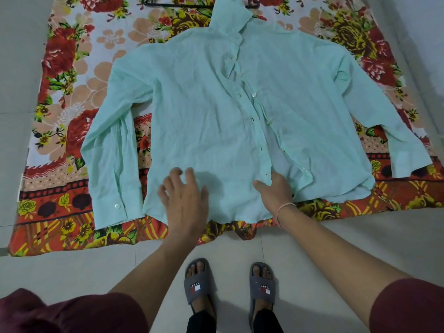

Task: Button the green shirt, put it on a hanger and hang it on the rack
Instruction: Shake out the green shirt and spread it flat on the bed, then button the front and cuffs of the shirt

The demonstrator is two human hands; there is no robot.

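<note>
The green shirt (204,111) lies spread face up on a floral cloth (72,75), collar at the far end and sleeves out to both sides. Its front is unbuttoned: the buttonhole strip and the row of white buttons (268,121) lie apart. My left hand (182,198) hovers or rests flat on the lower hem with its fingers spread. My right hand (276,188) is at the bottom of the buttonhole strip, thumb on top of the fabric and fingers hidden beneath its edge. A black hanger (173,5) lies at the far edge, partly under the collar.
The floral cloth is laid on a pale tiled floor (336,236). My feet in grey slippers (199,282) stand just in front of the cloth's near edge. A white wall base runs along the right side. No rack is in view.
</note>
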